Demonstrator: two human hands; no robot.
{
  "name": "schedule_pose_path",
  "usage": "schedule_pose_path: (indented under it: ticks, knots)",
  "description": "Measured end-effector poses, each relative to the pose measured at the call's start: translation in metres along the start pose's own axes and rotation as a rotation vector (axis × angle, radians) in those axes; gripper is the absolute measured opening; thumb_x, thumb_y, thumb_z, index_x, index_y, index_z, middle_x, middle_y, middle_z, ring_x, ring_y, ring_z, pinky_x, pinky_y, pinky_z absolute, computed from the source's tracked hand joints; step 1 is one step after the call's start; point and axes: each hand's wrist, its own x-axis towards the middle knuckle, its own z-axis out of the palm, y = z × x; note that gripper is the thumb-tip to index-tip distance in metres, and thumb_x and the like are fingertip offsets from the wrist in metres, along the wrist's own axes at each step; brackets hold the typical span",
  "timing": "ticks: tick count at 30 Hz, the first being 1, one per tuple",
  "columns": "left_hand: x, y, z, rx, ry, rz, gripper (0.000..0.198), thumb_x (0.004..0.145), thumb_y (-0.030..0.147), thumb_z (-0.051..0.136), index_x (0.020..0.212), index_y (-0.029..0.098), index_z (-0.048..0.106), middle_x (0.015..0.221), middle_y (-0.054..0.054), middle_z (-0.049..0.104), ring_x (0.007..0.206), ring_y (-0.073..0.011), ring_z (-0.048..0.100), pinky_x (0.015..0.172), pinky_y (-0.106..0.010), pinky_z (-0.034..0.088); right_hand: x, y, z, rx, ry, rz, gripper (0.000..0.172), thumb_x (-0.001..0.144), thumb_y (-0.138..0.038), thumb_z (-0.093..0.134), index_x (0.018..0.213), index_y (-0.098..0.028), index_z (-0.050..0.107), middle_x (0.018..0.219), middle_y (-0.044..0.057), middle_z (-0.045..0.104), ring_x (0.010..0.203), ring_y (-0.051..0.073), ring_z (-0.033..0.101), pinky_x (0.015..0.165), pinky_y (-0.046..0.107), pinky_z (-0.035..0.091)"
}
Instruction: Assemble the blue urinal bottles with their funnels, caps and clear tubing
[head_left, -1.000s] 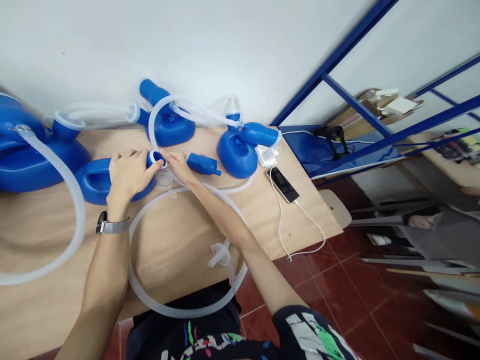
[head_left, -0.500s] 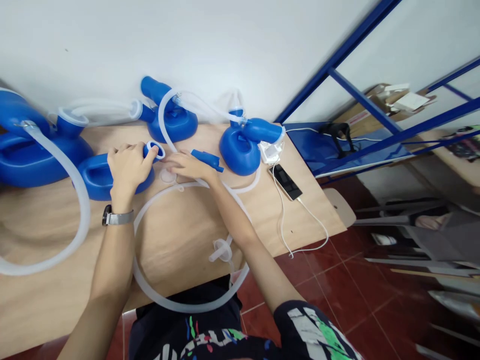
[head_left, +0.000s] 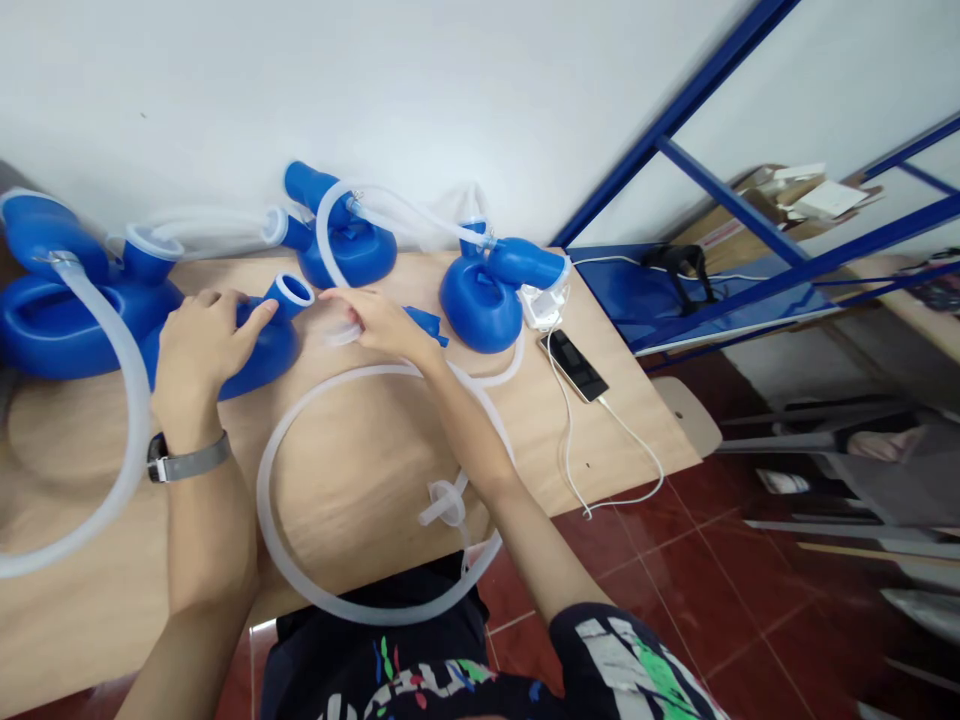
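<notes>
My left hand [head_left: 199, 345] grips a blue plastic vessel [head_left: 259, 345] lying on the wooden table [head_left: 360, 440], with the thumb against its open round neck [head_left: 289, 292]. My right hand [head_left: 379, 322] is closed in a pinch on a translucent white ring-shaped cap [head_left: 341, 333], held just right of that neck. A long translucent silicone tube [head_left: 270, 520] loops on the table below my hands and ends in a small white connector [head_left: 442, 503]. A short blue spout piece [head_left: 427, 322] lies behind my right hand, partly hidden.
More blue vessels stand along the wall: a big one at far left [head_left: 52, 315] with a thick tube [head_left: 124, 440], one at the back [head_left: 349, 245], one at right [head_left: 480, 290]. A phone [head_left: 576, 366] with white cable lies near the table's right edge. Blue metal shelving [head_left: 720, 200] stands to the right.
My left hand has pulled the blue vessel leftward. The white ring is off its neck, and my right hand has lifted a translucent ring from the table.
</notes>
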Motion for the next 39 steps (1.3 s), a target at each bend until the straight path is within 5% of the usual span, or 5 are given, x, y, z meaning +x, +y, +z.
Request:
schedule_pose_path:
  ticks: [5,12,23,32,39]
  knots:
    - [0.0,0.0,-0.006,0.067,-0.114,-0.002,0.067,0.117,0.061,0.055,0.154,0.012,0.082,0.151,-0.033,0.076,0.142,-0.0578,0.073,0.125,-0.076,0.054,-0.004,-0.002,-0.019,0.05,0.303,0.05,0.025,0.122,-0.038,0.067,0.13,-0.021,0.084,0.121,0.009,0.078,0.115,0.03,0.074,0.121,0.051,0.06]
    - [-0.002,0.003,0.0,-0.211,0.12,0.167,0.058,0.11,0.061,0.067,0.146,0.019,0.085,0.156,-0.025,0.08,0.146,-0.0505,0.072,0.129,-0.072,0.056,-0.03,-0.006,-0.059,0.296,0.595,0.2,0.052,0.119,-0.077,0.062,0.112,-0.028,0.078,0.098,0.003,0.072,0.096,0.03,0.072,0.099,0.048,0.067]
    - [-0.01,0.074,0.017,-0.99,0.001,0.535,0.062,0.115,0.083,0.068,0.127,0.027,0.093,0.143,-0.014,0.09,0.135,-0.0368,0.083,0.125,-0.053,0.066,-0.033,-0.049,-0.061,0.432,0.168,0.123,0.052,0.104,-0.063,0.091,0.132,-0.032,0.061,0.095,-0.007,0.073,0.088,0.019,0.072,0.091,0.036,0.065]
    - [0.004,0.058,0.032,-1.37,0.049,0.334,0.057,0.081,0.073,0.109,0.108,0.028,0.086,0.143,-0.012,0.085,0.117,-0.0316,0.083,0.092,-0.044,0.072,-0.058,0.041,-0.075,0.117,-0.087,0.475,0.083,0.095,-0.048,0.101,0.166,-0.019,0.068,0.181,0.023,0.065,0.166,0.041,0.066,0.14,0.057,0.057]
    - [0.007,0.054,0.043,-1.119,0.012,0.164,0.062,0.095,0.062,0.096,0.145,0.026,0.085,0.145,-0.015,0.082,0.112,-0.0268,0.075,0.086,-0.036,0.065,-0.056,0.062,-0.061,-0.033,-0.229,0.561,0.105,0.088,-0.036,0.108,0.18,-0.013,0.063,0.178,0.026,0.068,0.159,0.041,0.071,0.142,0.053,0.054]
